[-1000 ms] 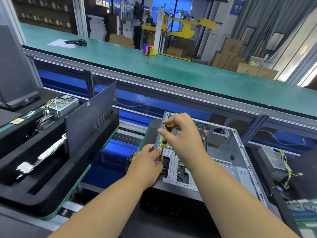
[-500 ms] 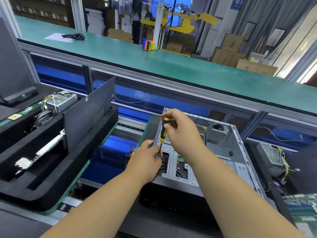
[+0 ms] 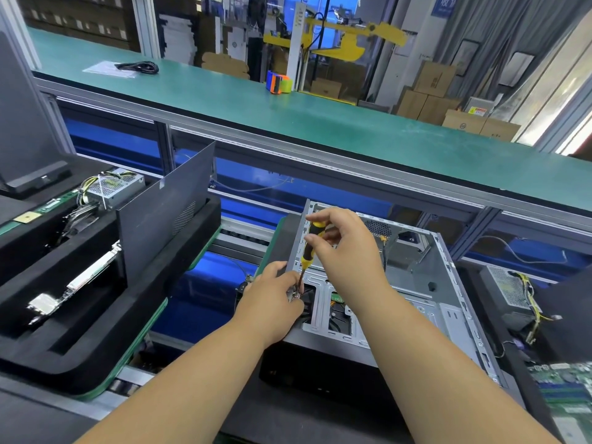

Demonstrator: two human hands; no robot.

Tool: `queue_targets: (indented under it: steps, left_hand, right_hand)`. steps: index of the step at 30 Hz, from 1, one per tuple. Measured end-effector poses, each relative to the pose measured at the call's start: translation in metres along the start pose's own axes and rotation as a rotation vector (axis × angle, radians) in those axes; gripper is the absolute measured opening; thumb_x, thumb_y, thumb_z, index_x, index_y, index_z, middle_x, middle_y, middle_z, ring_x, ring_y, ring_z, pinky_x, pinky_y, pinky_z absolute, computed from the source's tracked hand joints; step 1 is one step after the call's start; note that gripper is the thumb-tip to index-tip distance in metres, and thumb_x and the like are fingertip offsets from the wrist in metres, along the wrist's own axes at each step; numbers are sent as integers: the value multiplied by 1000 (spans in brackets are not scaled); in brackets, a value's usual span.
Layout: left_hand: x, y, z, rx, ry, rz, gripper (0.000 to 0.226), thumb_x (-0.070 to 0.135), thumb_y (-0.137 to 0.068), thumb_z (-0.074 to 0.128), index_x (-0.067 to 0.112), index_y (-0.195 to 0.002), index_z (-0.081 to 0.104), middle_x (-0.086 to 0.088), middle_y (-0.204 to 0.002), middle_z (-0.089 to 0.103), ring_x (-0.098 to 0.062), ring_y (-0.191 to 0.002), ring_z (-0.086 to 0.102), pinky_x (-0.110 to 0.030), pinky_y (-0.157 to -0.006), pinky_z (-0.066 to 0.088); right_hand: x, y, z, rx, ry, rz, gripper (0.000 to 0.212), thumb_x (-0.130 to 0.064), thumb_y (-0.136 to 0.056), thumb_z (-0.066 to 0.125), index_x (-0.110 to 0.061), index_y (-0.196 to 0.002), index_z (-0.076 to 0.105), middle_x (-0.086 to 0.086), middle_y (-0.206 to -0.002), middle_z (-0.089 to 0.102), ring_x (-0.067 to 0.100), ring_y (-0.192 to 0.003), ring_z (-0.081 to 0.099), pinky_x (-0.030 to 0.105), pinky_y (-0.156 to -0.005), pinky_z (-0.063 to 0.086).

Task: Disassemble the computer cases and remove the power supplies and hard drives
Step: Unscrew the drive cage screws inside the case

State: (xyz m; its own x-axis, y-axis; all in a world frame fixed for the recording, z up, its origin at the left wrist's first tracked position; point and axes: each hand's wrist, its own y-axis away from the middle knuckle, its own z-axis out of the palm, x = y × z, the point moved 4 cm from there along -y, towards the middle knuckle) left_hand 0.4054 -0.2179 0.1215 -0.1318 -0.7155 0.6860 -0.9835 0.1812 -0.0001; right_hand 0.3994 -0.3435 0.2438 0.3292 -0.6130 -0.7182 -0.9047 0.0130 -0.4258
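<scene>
Over the last second little had changed in the work itself: the right hand (image 3: pixel 344 251) had kept its place at the top of the screwdriver (image 3: pixel 310 243), its fingers shifting round the yellow-and-black handle as though turning it, while the view had drifted slightly. That suggested a screw was being worked loose at the near left corner of the computer case (image 3: pixel 413 283), an early step, with the drive bay's contents yet to come out. The right grip was closed lightly, thumb and fingertips pinching the handle, the wrist raised and the forearm reaching in from the lower right. The left hand (image 3: pixel 272 299) lay low against the case's left edge, its fingers curled at the tool's tip, apparently steadying the screw or the shaft; exactly which it pinched could not be told. The case lay on its side, open, on a dark pad in front of the person, below the long green table (image 3: pixel 352 123). A removed power supply (image 3: pixel 113 187) sat in the foam tray (image 3: pixel 96 331) to the left, another power supply (image 3: pixel 507 290) at the right.
</scene>
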Motion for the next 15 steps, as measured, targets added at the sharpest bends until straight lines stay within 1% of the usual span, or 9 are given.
queue_targets:
  steps: [4,7,9,11,13,15]
  left_hand:
    - [0,0,0,1,-14,2,20,31,-86,60,41,-104,56,18,-151,26,-21,-128,42,-45,-104,44]
    - [0,0,0,-2,-16,1,19,31,-86,60,41,-102,55,18,-151,26,-21,-127,42,-45,-104,44]
    - [1,0,0,-6,-14,-8,17,32,-86,59,42,-99,54,19,-150,26,-21,-126,42,-45,-103,44]
    - [1,0,-1,-13,-17,-20,16,32,-86,58,42,-98,53,19,-150,26,-22,-126,42,-46,-102,44]
    - [1,0,-2,-15,-20,-26,18,33,-85,58,44,-98,52,18,-150,26,-23,-126,42,-47,-101,45]
    - [1,0,-2,-15,-16,-27,20,32,-85,59,45,-100,53,18,-150,26,-23,-126,42,-47,-101,45]
  right_hand:
    - [1,-2,-1,-68,-6,43,33,-2,-94,59,-33,-103,64,-11,-100,61,-3,-82,58,4,-69,43]
    - [1,-2,1,-134,-48,44,35,1,-96,54,-32,-103,62,-10,-105,64,-2,-88,61,6,-70,47]
    - [-1,-2,2,-144,-66,26,31,-2,-94,57,-31,-102,62,-13,-103,65,0,-90,61,11,-73,50]
    - [-3,-1,3,-109,-31,-18,19,-14,-89,69,-30,-98,63,-16,-95,64,2,-89,60,12,-76,47]
    - [-4,-2,2,-64,-6,-38,17,-22,-84,77,-30,-92,64,-16,-87,64,2,-84,59,9,-72,43]
    - [-2,-4,2,-37,-43,-6,19,-18,-84,77,-29,-86,63,-15,-81,65,1,-72,60,8,-64,44]
